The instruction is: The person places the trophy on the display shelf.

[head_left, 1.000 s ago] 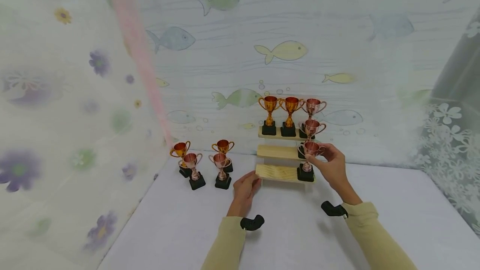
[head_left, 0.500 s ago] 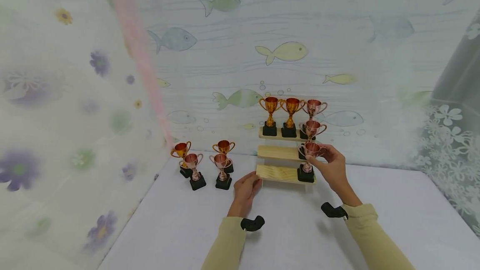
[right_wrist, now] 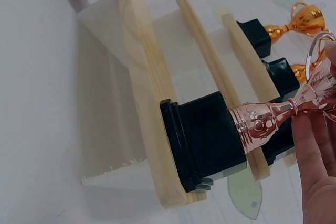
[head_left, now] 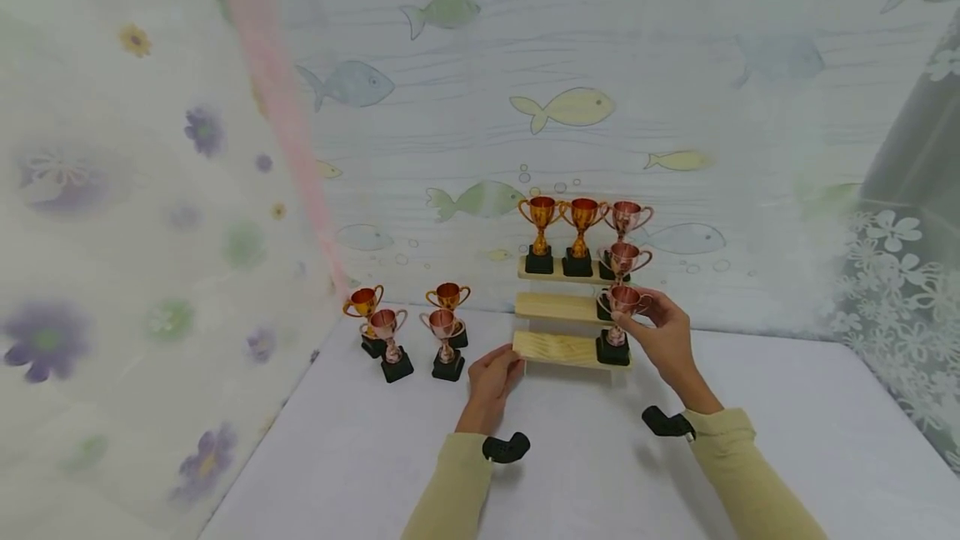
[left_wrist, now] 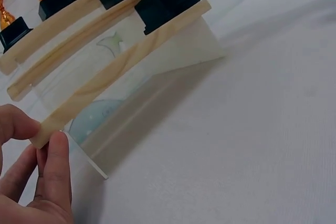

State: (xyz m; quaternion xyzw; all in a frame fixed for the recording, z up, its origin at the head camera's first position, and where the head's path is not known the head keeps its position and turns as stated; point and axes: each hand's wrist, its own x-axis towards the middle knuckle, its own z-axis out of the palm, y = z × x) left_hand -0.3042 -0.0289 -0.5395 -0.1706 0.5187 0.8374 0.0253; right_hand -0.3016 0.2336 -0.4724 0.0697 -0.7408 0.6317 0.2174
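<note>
Evidently steady: tiered shelf (head_left: 555, 306), loaded.
Bottom board (head_left: 555, 347): left hand (head_left: 492, 375) pinches it at eight o'clock; right hand (head_left: 665, 337) grips the rose-gold trophy (head_left: 614, 347) seated at four o'clock. I note no shift this past second; placement appears settled.

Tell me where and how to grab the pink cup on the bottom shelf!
I'd pinch the pink cup at its narrow stem, just under the wider bowl, coming from the right. It stands upright at the right end of the bottom shelf, with another pink cup behind it, so the right looks easiest.
</note>
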